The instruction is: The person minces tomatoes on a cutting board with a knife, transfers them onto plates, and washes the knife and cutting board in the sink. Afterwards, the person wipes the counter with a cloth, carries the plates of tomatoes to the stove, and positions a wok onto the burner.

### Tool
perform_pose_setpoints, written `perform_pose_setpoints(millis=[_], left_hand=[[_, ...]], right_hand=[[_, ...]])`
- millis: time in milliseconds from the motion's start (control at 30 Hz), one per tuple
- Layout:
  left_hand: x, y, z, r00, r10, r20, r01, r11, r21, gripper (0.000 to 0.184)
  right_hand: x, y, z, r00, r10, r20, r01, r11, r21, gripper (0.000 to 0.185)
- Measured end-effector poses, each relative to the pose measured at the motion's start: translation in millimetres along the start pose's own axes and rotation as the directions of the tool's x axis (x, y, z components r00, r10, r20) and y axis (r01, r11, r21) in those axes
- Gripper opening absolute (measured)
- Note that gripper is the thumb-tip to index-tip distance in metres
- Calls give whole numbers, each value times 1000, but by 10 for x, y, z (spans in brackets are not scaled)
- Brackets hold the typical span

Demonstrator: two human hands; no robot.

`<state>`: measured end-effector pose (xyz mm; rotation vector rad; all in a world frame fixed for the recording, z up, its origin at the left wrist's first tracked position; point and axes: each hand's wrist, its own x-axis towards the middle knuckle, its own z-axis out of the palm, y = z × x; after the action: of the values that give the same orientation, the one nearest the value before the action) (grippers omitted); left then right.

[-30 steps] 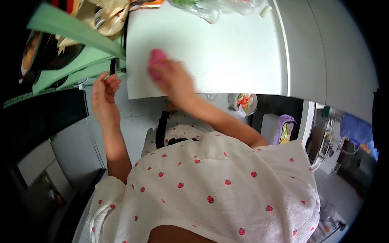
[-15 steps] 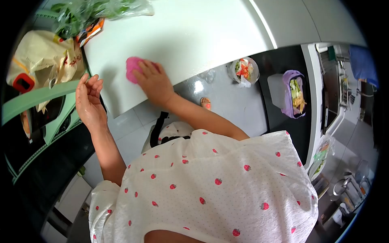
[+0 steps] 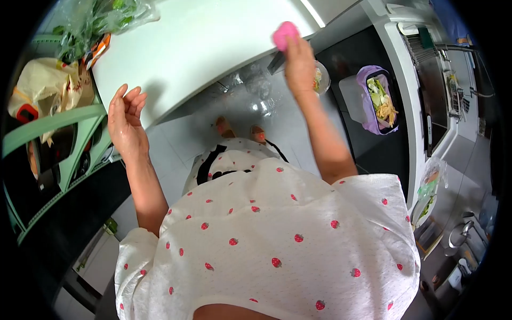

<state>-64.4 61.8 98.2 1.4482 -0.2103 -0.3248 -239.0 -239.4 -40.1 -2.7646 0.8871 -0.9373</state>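
Note:
My right hand [image 3: 300,65] is closed on a bunched pink cloth [image 3: 286,35] at the right front edge of the white countertop [image 3: 197,50]. The fingers press on the cloth's near side, and part of it is hidden by them. My left hand [image 3: 128,118] hovers by the counter's left front corner, palm up and wet-looking, with its fingers apart and nothing in them.
Bagged greens [image 3: 109,24] and an orange packet [image 3: 97,50] lie at the counter's back left. A green cart [image 3: 53,128] carries a cream bag [image 3: 45,85]. Right of the counter are a scrap tub [image 3: 322,80] and a purple-lined bin [image 3: 368,106] of peelings.
My right hand has swept the pink cloth from the counter's left part to its right front edge. My left hand has shifted slightly right and stays open. The view has moved a little.

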Motion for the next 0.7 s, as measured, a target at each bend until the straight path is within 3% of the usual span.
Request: perform_pose_setpoints(millis=[67, 133, 200, 233, 300, 367, 400, 433, 467, 533, 600, 633, 700], left_hand=[[-141, -31, 59, 1000, -7, -13, 7, 1000, 14, 36], [-258, -99, 57, 999, -17, -38, 17, 1000, -1, 36], [-395, -160, 56, 998, -28, -60, 28, 1000, -9, 36], [-452, -179, 66, 997, -49, -67, 47, 999, -21, 35], [-548, -202, 111, 994, -67, -82, 67, 998, -2, 35], [-650, -189, 164, 993, -51, -105, 53, 999, 10, 33], [-703, -188, 160, 991, -65, -118, 67, 998, 9, 32], [-738, -200, 150, 990, -75, -121, 77, 997, 8, 32], [-746, -206, 153, 990, -79, -120, 80, 997, 2, 31], [-797, -176, 165, 984, -88, -153, 90, 996, 4, 30], [-837, -143, 163, 983, -86, -165, 89, 996, 10, 30], [-839, -129, 152, 983, -85, -163, 89, 996, 13, 30], [-833, -115, 106, 985, -87, -151, 92, 995, 27, 29]], right_hand=[[-22, 363, -302, 981, 61, 184, -51, 997, -63, 33], [-61, 765, -510, 998, 61, 30, -60, 998, -5, 28], [-53, 1001, -675, 913, 403, -65, -348, 852, 392, 24], [-103, 1153, -663, 833, 531, 155, -551, 770, 323, 24], [-118, 1326, -583, 496, 702, 511, -836, 545, 62, 24], [-171, 1280, -544, 770, 607, 194, -632, 767, 111, 23], [-215, 1141, -557, 860, 510, 30, -510, 854, 103, 23], [-159, 841, -670, 906, 420, -53, -391, 878, 277, 22], [-118, 644, -646, 948, 289, -135, -232, 915, 330, 24], [-33, -19, -640, 981, 72, -179, -11, 946, 323, 25], [15, -633, -504, 987, -132, -89, 158, 861, 483, 21], [-80, -864, -136, 956, -223, -190, 291, 799, 526, 25], [-218, -1347, 46, 919, -361, -157, 383, 733, 561, 33]])
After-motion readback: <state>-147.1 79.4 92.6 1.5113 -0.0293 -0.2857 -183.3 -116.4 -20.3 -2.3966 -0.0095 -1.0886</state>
